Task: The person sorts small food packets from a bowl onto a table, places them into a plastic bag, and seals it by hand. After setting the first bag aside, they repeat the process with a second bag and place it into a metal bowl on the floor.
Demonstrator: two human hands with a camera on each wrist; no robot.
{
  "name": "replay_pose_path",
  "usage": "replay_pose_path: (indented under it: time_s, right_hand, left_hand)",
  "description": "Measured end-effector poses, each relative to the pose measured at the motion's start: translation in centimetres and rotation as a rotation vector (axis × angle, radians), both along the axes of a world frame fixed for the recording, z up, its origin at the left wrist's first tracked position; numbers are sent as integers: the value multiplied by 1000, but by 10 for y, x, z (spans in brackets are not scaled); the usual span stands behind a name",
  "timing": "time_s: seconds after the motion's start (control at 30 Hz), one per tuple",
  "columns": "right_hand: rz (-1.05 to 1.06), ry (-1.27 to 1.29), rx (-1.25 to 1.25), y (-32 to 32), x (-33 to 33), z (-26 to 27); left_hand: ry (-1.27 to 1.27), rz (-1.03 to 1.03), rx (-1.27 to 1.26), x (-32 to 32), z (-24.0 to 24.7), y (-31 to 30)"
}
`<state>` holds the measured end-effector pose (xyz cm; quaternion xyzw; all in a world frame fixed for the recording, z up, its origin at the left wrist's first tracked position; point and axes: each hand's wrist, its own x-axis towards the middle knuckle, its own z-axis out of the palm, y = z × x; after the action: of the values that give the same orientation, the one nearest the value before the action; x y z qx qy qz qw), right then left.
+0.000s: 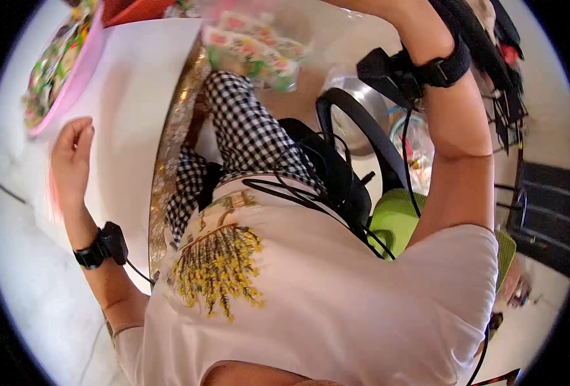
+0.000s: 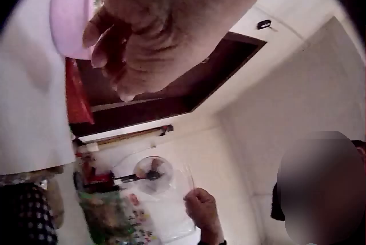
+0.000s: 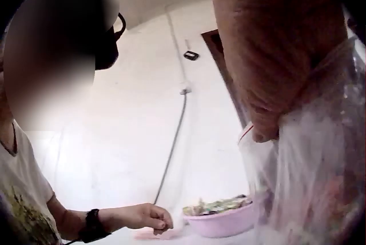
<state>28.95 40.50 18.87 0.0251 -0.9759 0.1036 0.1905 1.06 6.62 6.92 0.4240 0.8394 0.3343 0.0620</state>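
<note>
My left hand (image 1: 72, 154) hovers over the white tabletop, close to the near end of a pink basin (image 1: 82, 80). Its fingers are loosely curled and hold nothing. Small green, white and yellow packets (image 1: 60, 67) fill the basin. Raised on the other side, my right hand (image 2: 203, 208) pinches the top of a clear plastic bag (image 3: 309, 148), which hangs from it. Printed white, red and green packets (image 1: 253, 48) show through the bag's plastic. In the head view most of the right hand is cut off at the top edge.
A pale pink bundle of thin strips (image 1: 54, 193) lies on the table (image 1: 127, 141) beside the left wrist. A red container (image 1: 137, 11) stands behind the basin. Below the bag are a metal bowl (image 1: 362, 96), a black strap and a tub (image 1: 416, 145). A green chair (image 1: 391, 219) is behind.
</note>
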Motion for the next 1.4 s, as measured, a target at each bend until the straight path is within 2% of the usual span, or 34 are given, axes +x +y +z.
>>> replay_pose_path:
  time_s: [0.03, 0.07, 0.1, 0.2, 0.27, 0.37, 0.5, 0.53, 0.63, 0.73, 0.83, 0.97, 1.07, 1.13, 1.17, 1.27, 1.33, 1.4]
  right_hand:
    - [-108, -93, -22, 9, 18, -6]
    - [-159, -57, 20, 16, 36, -16]
    - [-217, -61, 50, 25, 57, -29]
    - [-377, -179, 108, 96, 108, -108]
    - [-478, -272, 48, 109, 146, -127]
    - [-667, -385, 18, 138, 202, -187]
    - [-899, -652, 43, 145, 257, -261]
    - [-932, -675, 44, 146, 270, -280]
    - [-1033, -712, 22, 149, 300, -332]
    - [-1178, -709, -17, 143, 303, -355]
    - [-1231, -722, -3, 147, 306, -391]
    - [-1302, -767, -119, 157, 292, -406]
    - [-1372, -670, -195, 167, 286, -413]
    - [-1298, -665, -136, 194, 308, -468]
    - [-1258, -661, -106, 198, 304, -470]
    - [-1472, -602, -265, 199, 287, -472]
    - [-1275, -785, -253, 216, 296, -511]
    - [-1206, -847, -383, 221, 288, -526]
  left_hand:
    - [26, -35, -27, 0, -18, 0]
    - [52, -66, -48, -1, -36, -1]
    - [-43, -75, -153, 0, -48, -3]
    - [90, -117, -220, 17, -79, -5]
    - [234, -215, -230, 18, -101, -9]
    - [245, -181, -157, 44, -104, -5]
    - [435, -179, -184, 49, -107, -4]
    - [378, -132, -188, 52, -109, -3]
    - [405, -166, -174, 55, -106, 0]
    - [349, -127, -182, 54, -109, 0]
    - [446, -141, -256, 57, -104, 2]
    - [448, -132, -278, 63, -99, 9]
    - [476, -147, -280, 65, -98, 9]
    - [459, -140, -271, 67, -98, 9]
    - [447, -136, -272, 69, -96, 10]
    - [418, -124, -272, 77, -91, 16]
    - [407, -115, -272, 81, -88, 20]
    - [380, -111, -251, 86, -86, 26]
